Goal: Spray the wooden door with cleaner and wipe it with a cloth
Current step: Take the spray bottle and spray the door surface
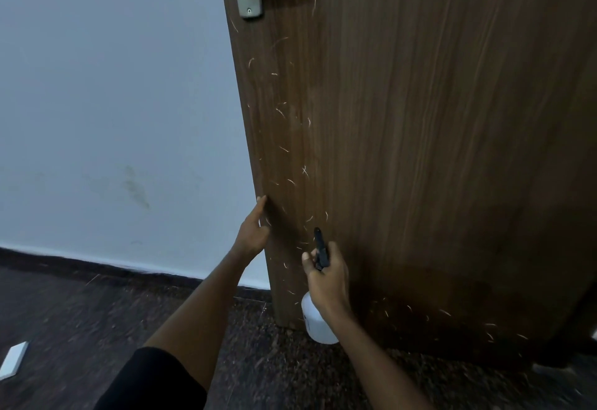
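A pale blue-grey wall (pixel 106 93) fills the left side, marked by a dark smudge (pixel 135 186) low down. A dark skirting strip (pixel 97 264) runs along its base where it meets the dark speckled floor (pixel 265 371). A small white flat object (pixel 13 359) lies on the floor at the lower left. The light is dim and even.
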